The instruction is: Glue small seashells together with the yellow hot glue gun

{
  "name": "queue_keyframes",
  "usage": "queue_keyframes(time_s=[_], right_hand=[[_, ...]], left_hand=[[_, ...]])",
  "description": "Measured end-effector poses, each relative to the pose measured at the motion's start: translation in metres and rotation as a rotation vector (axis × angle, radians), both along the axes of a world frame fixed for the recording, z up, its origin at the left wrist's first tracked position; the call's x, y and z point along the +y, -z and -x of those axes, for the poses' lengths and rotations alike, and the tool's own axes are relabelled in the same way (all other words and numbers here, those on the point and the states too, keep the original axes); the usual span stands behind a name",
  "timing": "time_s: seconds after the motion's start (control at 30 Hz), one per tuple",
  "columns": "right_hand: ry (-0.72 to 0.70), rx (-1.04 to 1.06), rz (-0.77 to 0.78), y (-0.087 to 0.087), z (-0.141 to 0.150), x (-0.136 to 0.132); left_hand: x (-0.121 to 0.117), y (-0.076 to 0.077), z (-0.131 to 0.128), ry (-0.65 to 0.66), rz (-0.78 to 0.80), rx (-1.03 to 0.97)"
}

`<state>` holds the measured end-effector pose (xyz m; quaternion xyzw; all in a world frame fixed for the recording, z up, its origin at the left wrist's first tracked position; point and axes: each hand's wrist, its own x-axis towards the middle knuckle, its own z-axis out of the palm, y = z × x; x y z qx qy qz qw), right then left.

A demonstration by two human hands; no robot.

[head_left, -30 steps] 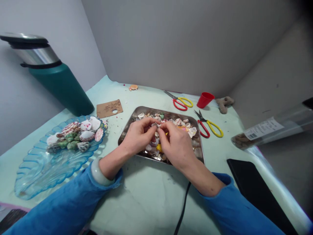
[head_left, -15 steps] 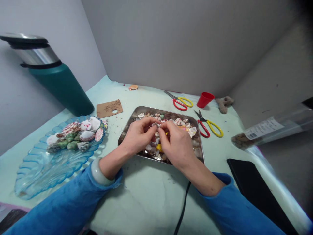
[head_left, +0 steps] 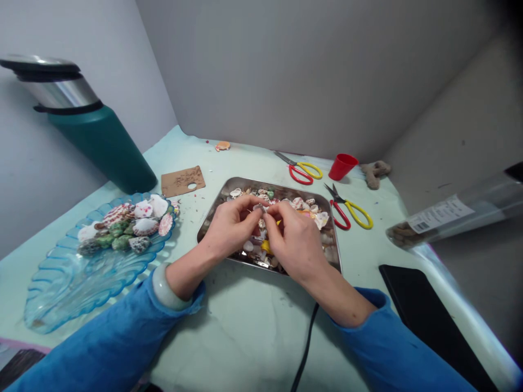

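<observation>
Over a shallow metal tray [head_left: 210,216], my left hand [head_left: 231,226] and my right hand [head_left: 297,239] meet with their fingertips pinched together. Between them is a small greyish piece [head_left: 260,208], mostly covered by the fingers, so its kind does not show. Loose seashells [head_left: 300,203] and other small pieces lie in the tray under my hands. A yellow piece [head_left: 266,246] shows just below the fingertips. To the left of my left hand, a blue clear shell-shaped dish [head_left: 93,283] holds several seashells [head_left: 146,226] and green and grey snail-like shells [head_left: 120,242].
A teal bottle [head_left: 108,144] stands behind the dish, beside a brown card [head_left: 182,182]. Right of the tray lie two pairs of scissors [head_left: 301,169], a red cup [head_left: 343,166], a clear tube [head_left: 445,212] and a black flat object [head_left: 429,316]. A black cable [head_left: 306,348] runs in front.
</observation>
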<state>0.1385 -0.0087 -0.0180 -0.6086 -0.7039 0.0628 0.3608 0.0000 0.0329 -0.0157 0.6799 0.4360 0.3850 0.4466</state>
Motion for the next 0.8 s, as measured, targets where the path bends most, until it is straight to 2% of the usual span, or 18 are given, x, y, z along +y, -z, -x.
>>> queue_keyframes(time_s=[0.43, 0.8], right_hand=[[-0.025, 0.029, -0.012, 0.0013, 0.0, -0.0003], [0.003, -0.009, -0.003, 0.0017, 0.0003, 0.0002]], left_hand=[[-0.0015, -0.0024, -0.0021, -0.012, 0.02, -0.047], [0.0003, 0.0034, 0.0011, 0.015, -0.035, 0.016]])
